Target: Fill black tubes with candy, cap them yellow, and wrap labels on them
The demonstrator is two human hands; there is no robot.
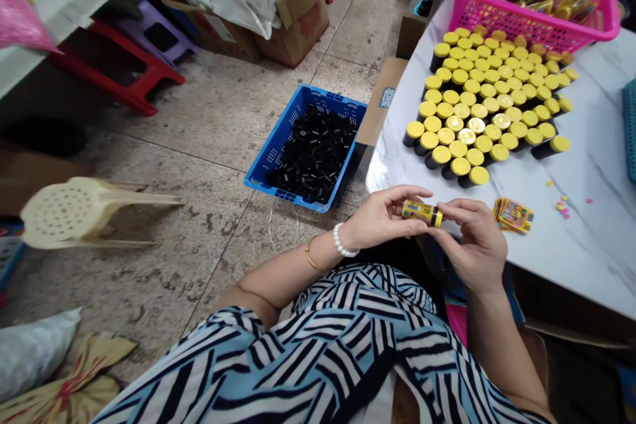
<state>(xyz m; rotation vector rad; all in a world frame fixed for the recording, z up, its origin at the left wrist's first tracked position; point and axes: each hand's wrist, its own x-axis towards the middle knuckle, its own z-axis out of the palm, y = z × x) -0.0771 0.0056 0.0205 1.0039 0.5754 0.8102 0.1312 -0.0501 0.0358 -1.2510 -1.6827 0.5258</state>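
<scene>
My left hand [380, 217] and my right hand [472, 238] both pinch a small yellow-labelled tube [422, 212], held sideways just off the near edge of the white marble table [586, 232]. A small stack of yellow printed labels [514, 215] lies on the table just right of my right hand. Behind them stands a dense cluster of black tubes with yellow caps [489, 106]. My left wrist wears a pearl bracelet and a gold bangle.
A pink basket [534, 13] with labelled tubes sits at the table's back. On the floor to the left lie a blue crate of black parts [308, 149], a tipped cream stool [84, 212], a red stool [114, 73] and cardboard boxes [293, 23].
</scene>
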